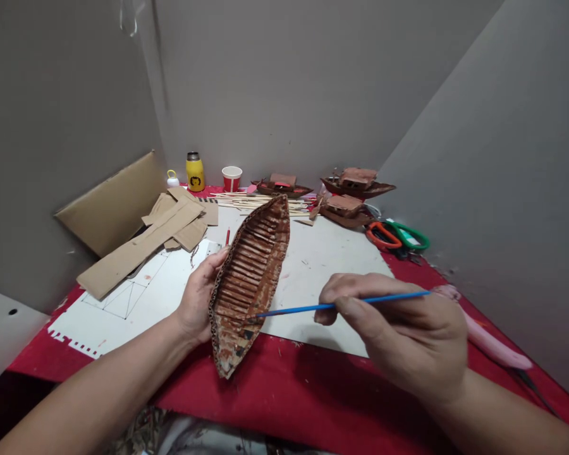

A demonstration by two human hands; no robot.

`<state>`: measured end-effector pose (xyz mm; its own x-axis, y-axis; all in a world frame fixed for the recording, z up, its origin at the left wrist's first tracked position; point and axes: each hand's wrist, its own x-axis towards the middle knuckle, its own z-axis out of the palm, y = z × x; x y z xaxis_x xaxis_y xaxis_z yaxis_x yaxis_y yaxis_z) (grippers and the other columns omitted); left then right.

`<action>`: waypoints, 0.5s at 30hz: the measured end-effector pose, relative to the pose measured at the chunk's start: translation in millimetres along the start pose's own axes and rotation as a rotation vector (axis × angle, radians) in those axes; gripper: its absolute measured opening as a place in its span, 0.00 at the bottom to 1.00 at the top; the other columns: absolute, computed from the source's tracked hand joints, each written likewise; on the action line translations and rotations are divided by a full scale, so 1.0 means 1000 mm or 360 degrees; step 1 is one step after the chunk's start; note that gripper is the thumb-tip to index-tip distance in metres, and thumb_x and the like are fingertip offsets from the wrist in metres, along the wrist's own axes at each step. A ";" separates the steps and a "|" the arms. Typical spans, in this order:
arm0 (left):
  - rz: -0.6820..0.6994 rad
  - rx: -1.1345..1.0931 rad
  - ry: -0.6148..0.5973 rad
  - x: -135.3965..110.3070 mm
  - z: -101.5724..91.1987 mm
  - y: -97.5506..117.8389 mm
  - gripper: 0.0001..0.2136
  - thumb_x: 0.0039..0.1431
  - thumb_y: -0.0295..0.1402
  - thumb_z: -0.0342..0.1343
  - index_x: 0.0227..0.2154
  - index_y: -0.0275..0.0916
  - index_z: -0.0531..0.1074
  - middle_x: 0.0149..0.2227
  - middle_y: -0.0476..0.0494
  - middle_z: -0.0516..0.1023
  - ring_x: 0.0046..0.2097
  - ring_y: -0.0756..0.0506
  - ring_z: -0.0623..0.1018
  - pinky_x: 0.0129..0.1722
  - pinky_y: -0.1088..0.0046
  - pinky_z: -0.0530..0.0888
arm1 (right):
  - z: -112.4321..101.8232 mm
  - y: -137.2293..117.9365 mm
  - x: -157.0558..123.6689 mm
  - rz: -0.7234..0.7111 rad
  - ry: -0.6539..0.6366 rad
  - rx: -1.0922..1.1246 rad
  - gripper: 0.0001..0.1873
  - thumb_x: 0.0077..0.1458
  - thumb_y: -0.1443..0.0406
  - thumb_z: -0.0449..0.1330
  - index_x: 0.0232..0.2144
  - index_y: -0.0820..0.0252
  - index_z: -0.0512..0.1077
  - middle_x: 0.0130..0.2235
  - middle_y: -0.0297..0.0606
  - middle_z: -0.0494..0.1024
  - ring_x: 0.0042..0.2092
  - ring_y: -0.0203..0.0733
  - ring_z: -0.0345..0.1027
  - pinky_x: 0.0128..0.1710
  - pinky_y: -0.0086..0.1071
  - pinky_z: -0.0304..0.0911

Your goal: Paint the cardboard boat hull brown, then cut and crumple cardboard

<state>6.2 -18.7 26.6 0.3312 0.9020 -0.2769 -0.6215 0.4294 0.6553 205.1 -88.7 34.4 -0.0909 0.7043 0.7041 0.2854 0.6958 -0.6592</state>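
Note:
A brown model boat hull (249,272), its ribbed inside facing me, is held up at a tilt over the near edge of the white paper. My left hand (200,300) grips it from the left side, with most of the fingers hidden behind the hull. Between the thumb and fingers of my right hand (398,328) is a thin blue paintbrush (308,308). The brush tip meets the inside of the hull near its lower end. Brown colour covers most of the inside, with pale and dark patches toward the lower tip.
White paper sheets (332,253) lie on a red cloth (265,392). Cardboard pieces (142,246) rest at left. Behind are thin sticks (237,201), a yellow bottle (195,172), a paper cup (232,180) and finished model boats (355,183). Scissors (384,235) and a pink glue gun (493,341) lie right.

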 end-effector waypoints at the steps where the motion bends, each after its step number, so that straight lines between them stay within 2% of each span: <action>1: 0.0041 0.0005 -0.0015 0.000 0.000 -0.001 0.13 0.62 0.29 0.52 0.27 0.36 0.80 0.25 0.49 0.83 0.38 0.44 0.84 0.47 0.69 0.79 | -0.001 -0.002 0.000 -0.0053 -0.0055 -0.0043 0.07 0.62 0.70 0.61 0.39 0.53 0.77 0.28 0.34 0.81 0.26 0.39 0.75 0.25 0.33 0.73; 3: 0.0160 0.0012 -0.0050 -0.001 0.000 -0.001 0.11 0.60 0.29 0.53 0.27 0.37 0.80 0.27 0.50 0.83 0.42 0.43 0.84 0.49 0.68 0.78 | -0.002 -0.006 0.001 -0.0150 -0.0114 -0.0175 0.12 0.60 0.73 0.60 0.41 0.50 0.76 0.28 0.33 0.80 0.26 0.40 0.75 0.26 0.34 0.72; 6: 0.0274 0.0031 -0.0129 -0.002 0.000 -0.002 0.11 0.60 0.29 0.54 0.26 0.37 0.80 0.27 0.51 0.83 0.47 0.42 0.82 0.52 0.69 0.76 | -0.005 -0.014 0.002 -0.0151 -0.0096 -0.0323 0.14 0.59 0.75 0.60 0.40 0.49 0.75 0.27 0.32 0.79 0.25 0.41 0.73 0.26 0.36 0.70; 10: 0.0343 0.0098 -0.0153 0.000 -0.001 -0.003 0.13 0.60 0.28 0.52 0.26 0.37 0.81 0.26 0.50 0.82 0.50 0.42 0.81 0.54 0.68 0.75 | -0.004 -0.021 0.002 -0.0162 -0.0066 -0.0287 0.16 0.58 0.76 0.59 0.42 0.50 0.74 0.27 0.31 0.79 0.25 0.40 0.73 0.25 0.35 0.69; 12: 0.0381 0.0105 -0.0141 0.001 -0.001 -0.003 0.13 0.60 0.27 0.52 0.26 0.38 0.81 0.25 0.51 0.81 0.49 0.42 0.81 0.54 0.69 0.75 | -0.004 -0.022 0.004 -0.0196 -0.0189 -0.0293 0.16 0.57 0.77 0.58 0.41 0.52 0.74 0.27 0.32 0.78 0.25 0.39 0.72 0.25 0.33 0.69; 15: 0.0399 0.0091 -0.0163 0.002 -0.001 -0.002 0.14 0.62 0.28 0.51 0.26 0.38 0.81 0.25 0.51 0.81 0.49 0.42 0.81 0.53 0.69 0.75 | -0.007 -0.024 0.007 -0.0214 -0.0418 -0.0412 0.11 0.57 0.77 0.57 0.35 0.56 0.73 0.25 0.33 0.77 0.24 0.37 0.71 0.24 0.31 0.67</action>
<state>7.6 -18.1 23.9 0.2439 0.9693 -0.0305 -0.6528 0.1874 0.7340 204.1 -101.1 56.7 -0.3755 0.6449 0.6656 0.4826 0.7492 -0.4536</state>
